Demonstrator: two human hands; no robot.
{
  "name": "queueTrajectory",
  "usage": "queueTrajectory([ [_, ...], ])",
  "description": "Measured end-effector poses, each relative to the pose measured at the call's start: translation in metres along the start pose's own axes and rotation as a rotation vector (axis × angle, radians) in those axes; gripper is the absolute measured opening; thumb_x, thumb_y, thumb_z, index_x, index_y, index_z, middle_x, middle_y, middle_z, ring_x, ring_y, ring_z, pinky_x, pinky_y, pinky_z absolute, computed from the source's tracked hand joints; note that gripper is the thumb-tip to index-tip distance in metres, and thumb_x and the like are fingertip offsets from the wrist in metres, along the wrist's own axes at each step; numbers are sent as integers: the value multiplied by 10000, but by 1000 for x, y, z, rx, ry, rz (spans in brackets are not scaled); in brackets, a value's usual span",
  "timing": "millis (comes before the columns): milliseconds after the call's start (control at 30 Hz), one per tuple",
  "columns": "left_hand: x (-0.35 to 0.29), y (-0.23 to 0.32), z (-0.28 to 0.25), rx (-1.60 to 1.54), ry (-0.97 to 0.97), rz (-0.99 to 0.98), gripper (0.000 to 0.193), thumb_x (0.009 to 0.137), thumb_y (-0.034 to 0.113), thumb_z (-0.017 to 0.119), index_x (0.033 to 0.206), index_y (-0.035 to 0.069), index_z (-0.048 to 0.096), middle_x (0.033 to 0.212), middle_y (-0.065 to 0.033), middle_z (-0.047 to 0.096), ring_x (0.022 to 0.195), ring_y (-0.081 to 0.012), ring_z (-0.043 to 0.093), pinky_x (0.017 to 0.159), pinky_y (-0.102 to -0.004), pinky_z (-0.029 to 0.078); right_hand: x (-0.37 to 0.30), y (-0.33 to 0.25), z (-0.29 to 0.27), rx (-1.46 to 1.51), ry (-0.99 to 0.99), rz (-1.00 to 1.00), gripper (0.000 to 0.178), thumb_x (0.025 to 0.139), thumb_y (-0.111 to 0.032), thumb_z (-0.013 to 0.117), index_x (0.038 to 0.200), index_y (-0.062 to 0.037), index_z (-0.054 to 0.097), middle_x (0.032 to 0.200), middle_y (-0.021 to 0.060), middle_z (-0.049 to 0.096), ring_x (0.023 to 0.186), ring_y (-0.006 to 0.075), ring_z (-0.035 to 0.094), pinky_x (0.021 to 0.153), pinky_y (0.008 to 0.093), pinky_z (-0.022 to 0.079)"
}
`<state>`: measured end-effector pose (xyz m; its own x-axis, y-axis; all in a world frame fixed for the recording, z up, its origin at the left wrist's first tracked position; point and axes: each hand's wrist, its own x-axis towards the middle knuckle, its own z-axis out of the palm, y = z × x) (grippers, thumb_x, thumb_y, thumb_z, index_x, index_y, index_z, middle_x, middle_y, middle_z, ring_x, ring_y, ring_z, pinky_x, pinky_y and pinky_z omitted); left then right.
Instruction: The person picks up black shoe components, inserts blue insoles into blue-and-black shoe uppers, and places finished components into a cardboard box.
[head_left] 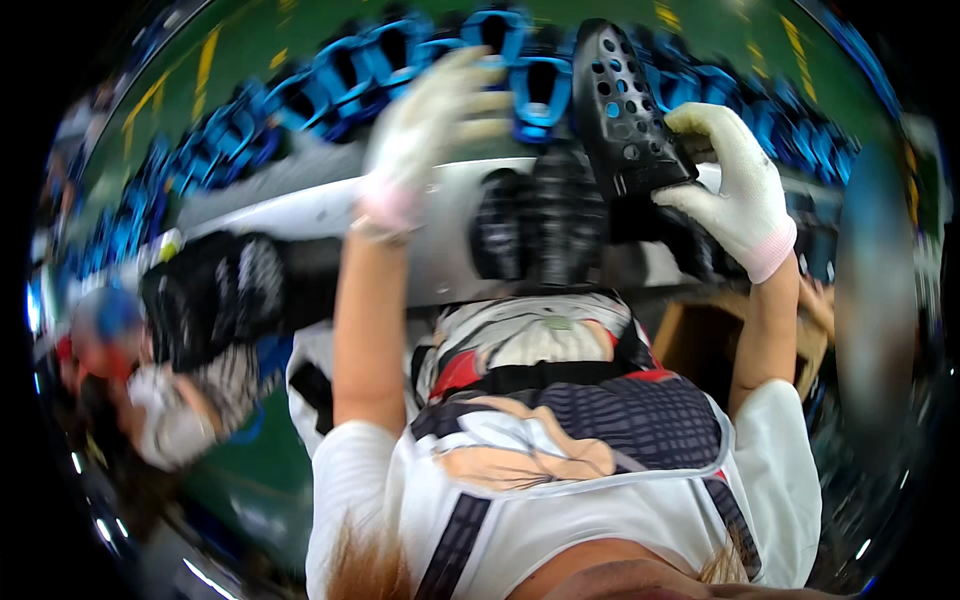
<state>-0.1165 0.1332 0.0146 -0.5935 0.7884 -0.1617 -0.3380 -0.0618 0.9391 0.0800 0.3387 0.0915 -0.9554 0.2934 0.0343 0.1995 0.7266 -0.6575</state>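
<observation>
Right hand, in a white glove with a pink cuff, is curled around the near end of a black perforated shoe piece, the thumb below and the fingers above and to the side. That piece stands tilted over the far side of a pale bench, its rounded tip pointing away from the person and its rows of round holes facing up.

Left hand, gloved alike, is raised over the bench with its fingers extended and well apart from the shoe piece; it is blurred, but it appears open with nothing in it.

Between the forearms, dark ribbed shoe-like pieces lie side by side on the bench. Farther left rests a glossy black bundle. Beyond the bench, blue-and-black shoe-shaped items run in a curving row along a green floor marked with yellow lines. A brown box sits near the right forearm, and another person is at the left.
</observation>
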Motion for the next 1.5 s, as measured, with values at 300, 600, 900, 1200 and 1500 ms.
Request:
queueTrajectory([
  [300,-6,-26,-74,-618,375,121,343,871,308,634,1087,54,556,924,-45,603,801,-158,615,698,-293,536,135,-86,129,47,-498,-22,613,774,-440,669,1159,22,552,935,193,663,867,292,657,800,333,511],
  [600,24,-70,-177,647,835,134,306,874,285,553,1086,72,612,1010,-143,635,894,-336,596,808,-385,480,228,-87,221,-311,-604,2,579,804,-515,558,916,49,621,828,235,656,824,366,648,766,416,512],
  [900,58,-86,-189,1401,574,9,164,850,220,611,917,75,648,971,-96,607,929,-308,581,763,-395,522,337,-71,271,-737,-646,-156,568,800,-521,593,967,15,680,826,155,675,760,238,659,697,362,526],
  [1200,67,-92,-206,1241,473,-344,251,868,265,529,912,84,698,1016,-165,667,946,-362,630,816,-424,519,321,-94,343,-561,-386,71,242,836,-156,525,933,-67,727,1008,147,689,928,297,673,760,386,536],
  [1500,84,-128,-242,1115,416,-390,351,866,354,520,1082,122,669,1113,-176,641,1051,-354,603,868,-407,506,323,-90,370,-731,-479,-255,283,854,-161,573,1105,-137,702,1142,69,669,1052,241,637,837,357,512],
])
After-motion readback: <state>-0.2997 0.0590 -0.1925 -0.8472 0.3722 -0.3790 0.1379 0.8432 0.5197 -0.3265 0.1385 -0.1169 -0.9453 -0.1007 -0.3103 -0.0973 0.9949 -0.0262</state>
